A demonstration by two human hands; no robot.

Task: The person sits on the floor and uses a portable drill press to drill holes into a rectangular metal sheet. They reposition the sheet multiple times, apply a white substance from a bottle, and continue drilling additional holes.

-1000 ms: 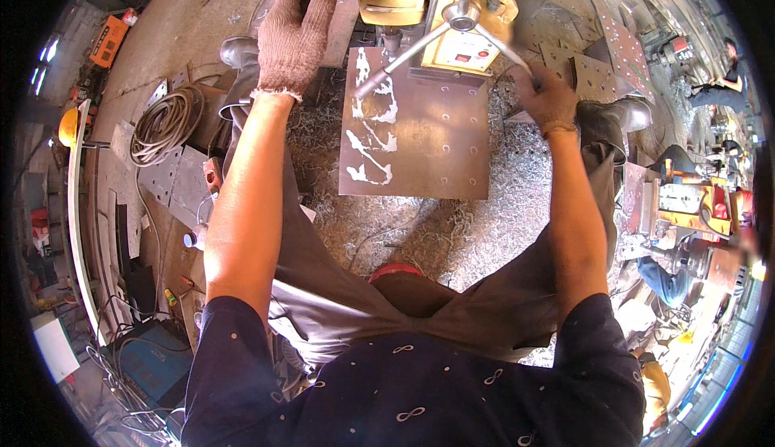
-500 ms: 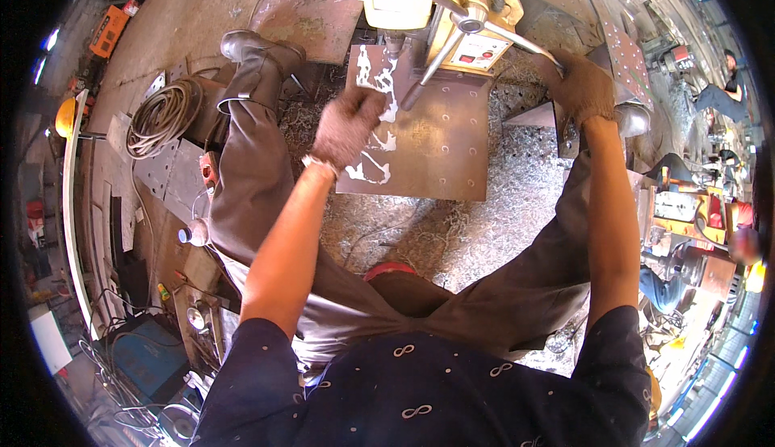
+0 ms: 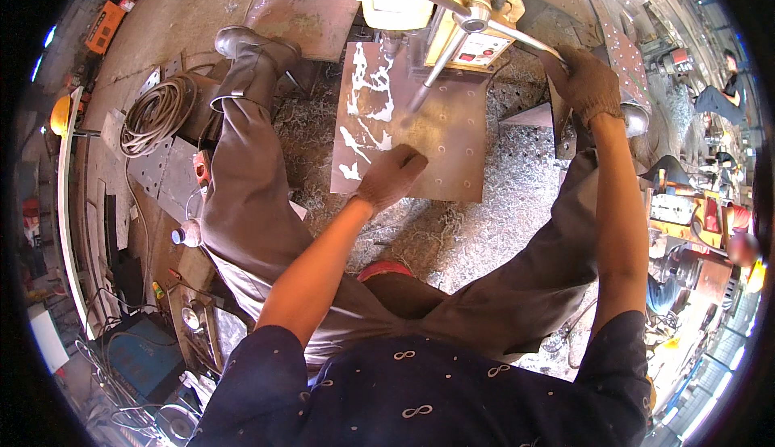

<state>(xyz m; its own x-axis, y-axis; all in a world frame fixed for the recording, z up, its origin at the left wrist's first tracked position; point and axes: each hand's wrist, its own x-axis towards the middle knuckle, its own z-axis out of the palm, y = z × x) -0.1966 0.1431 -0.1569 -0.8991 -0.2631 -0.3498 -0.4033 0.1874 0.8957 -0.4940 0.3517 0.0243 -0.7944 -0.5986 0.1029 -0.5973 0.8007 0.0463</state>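
A yellow drill press [image 3: 483,46] with a spoked feed handle [image 3: 475,20] stands at the far edge of a brown steel plate [image 3: 420,136]. My right hand [image 3: 585,83], in a brown knit glove, is closed round the end of the handle's right spoke. My left hand [image 3: 393,179], gloved alike, is over the plate's near edge with its fingers curled together; whatever they hold, if anything, is hidden. Milky white liquid [image 3: 371,92] lies in streaks along the plate's left side. Small round marks run in rows down its right part.
Metal shavings [image 3: 517,164] cover the floor round the plate. A coiled cable [image 3: 157,116] and a plastic bottle [image 3: 187,234] are to my left. Drilled steel plates [image 3: 622,67] stand beyond my right hand. Farther right is another person [image 3: 724,96].
My left hand has moved nearer to me and to the right, off the white streaks. My right hand keeps its grip, and the feed handle has shifted slightly.
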